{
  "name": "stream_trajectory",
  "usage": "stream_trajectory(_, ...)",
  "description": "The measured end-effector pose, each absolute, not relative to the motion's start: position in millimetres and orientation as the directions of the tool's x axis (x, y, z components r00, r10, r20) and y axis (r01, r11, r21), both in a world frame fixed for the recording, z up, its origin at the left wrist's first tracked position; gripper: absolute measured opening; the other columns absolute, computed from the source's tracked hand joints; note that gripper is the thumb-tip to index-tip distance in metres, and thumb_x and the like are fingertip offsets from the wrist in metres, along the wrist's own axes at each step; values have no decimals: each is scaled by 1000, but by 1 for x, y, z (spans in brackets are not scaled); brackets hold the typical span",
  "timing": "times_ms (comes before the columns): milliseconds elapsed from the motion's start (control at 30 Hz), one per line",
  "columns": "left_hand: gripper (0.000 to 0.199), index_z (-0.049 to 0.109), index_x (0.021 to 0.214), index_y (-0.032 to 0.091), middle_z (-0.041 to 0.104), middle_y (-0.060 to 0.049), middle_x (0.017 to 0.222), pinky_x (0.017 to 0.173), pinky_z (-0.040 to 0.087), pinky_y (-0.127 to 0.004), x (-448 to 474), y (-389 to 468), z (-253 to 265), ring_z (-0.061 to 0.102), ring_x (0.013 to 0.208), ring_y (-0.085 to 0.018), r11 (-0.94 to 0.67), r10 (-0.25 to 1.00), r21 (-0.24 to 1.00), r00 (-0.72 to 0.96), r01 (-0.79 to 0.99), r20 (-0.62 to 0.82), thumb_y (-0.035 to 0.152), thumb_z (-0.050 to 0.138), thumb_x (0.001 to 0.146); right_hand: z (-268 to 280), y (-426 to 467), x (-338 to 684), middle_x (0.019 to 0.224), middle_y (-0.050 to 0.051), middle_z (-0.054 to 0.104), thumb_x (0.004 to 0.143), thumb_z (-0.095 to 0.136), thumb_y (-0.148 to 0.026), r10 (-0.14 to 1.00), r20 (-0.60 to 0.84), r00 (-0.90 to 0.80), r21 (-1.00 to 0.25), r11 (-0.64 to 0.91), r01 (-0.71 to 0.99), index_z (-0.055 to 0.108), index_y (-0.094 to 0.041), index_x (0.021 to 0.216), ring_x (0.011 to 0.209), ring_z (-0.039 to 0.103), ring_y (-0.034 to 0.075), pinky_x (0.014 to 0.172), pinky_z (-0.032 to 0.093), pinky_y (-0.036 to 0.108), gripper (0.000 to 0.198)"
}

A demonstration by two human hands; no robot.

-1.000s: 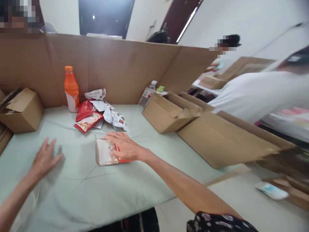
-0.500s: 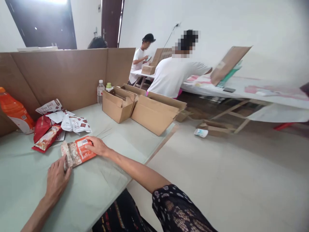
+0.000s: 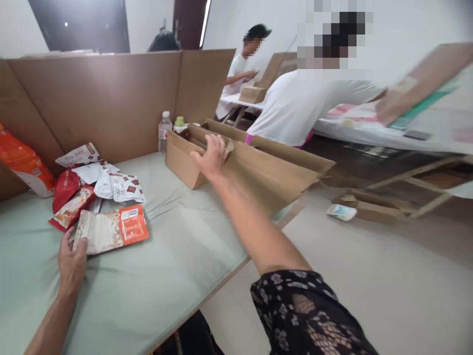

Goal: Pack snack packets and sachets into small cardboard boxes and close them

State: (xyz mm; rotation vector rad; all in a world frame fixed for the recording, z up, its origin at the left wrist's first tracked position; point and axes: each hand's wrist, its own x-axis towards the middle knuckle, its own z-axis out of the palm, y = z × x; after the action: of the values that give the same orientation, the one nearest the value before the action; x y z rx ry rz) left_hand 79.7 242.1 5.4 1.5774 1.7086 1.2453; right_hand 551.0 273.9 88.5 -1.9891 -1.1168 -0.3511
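Packet [image 3: 111, 229] at ten o'clock, your left hand [image 3: 72, 264] pinching its edge. Right hand [image 3: 212, 155] at box [image 3: 183, 162], twelve o'clock; grasp cannot be told. Step seems reaching; next calls for sure grip.

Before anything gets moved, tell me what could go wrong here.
The right hand is at the small open cardboard box; a push could knock the water bottle close behind it. The larger cardboard box sits near the edge of the table, so a bump might tip it off. The left hand holds the orange-ended pouch beside piled snack packets; a tug might disturb them.
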Motion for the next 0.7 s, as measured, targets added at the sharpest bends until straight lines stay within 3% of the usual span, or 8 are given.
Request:
stream_trajectory(67, 80, 51, 147, 13, 74, -14, 111, 80, 60, -37, 80, 243, 2, 73, 92, -26, -81, 954, 888, -221, 454, 200, 53, 62, 79, 92, 278, 559, 140, 24, 64, 87, 63, -27, 648, 509, 567, -525, -289, 801, 70, -11, 117, 139, 49, 36, 113, 35, 55, 35)
stream_trajectory(133, 77, 50, 147, 14, 74, -12, 108, 78, 61, -36, 79, 243, -4, 73, 87, -24, -84, 957, 905, -221, 417, 190, 50, 62, 81, 92, 270, 557, 123, 23, 72, 89, 58, -26, 698, 473, 539, -531, -262, 806, 72, -11, 104, 123, 60, 32, 108, 41, 50, 25)
stream_trajectory(267, 69, 53, 144, 14, 73, -12, 110, 81, 61, -35, 78, 241, -12, 72, 90, -23, -114, 956, 922, -212, 371, 203, 44, 62, 83, 87, 213, 539, 106, 19, 77, 87, 55, -30, 719, 490, 493, -549, -185, 815, 73, -15, 98, 102, 70, 30, 97, 51, 45, 26)
stream_trajectory(367, 68, 52, 144, 14, 73, -11, 106, 82, 61, -38, 80, 239, -14, 72, 88, -23, -137, 954, 925, -204, 355, 219, 39, 62, 82, 85, 147, 524, 99, 14, 78, 84, 59, -42, 713, 537, 452, -621, -29, 783, 74, -19, 99, 95, 73, 31, 90, 57, 45, 32)
stream_trajectory(567, 82, 47, 148, 15, 55, -22, 146, 104, 53, -48, 81, 219, 12, 59, 130, -35, -217, 922, 899, -221, 381, 317, 39, 70, 74, 97, 26, 488, 100, 6, 80, 88, 72, -39, 693, 663, 285, -597, 259, 759, 79, -31, 96, 93, 77, 29, 89, 63, 45, 13)
stream_trajectory(700, 86, 45, 152, 19, 61, -18, 145, 107, 51, -53, 73, 177, 39, 59, 133, -35, -281, 930, 886, -125, 368, 347, 48, 71, 75, 101, -10, 459, 96, 4, 80, 91, 71, -26, 704, 675, 221, -657, 438, 613, 80, -33, 93, 90, 78, 30, 82, 65, 48, 11)
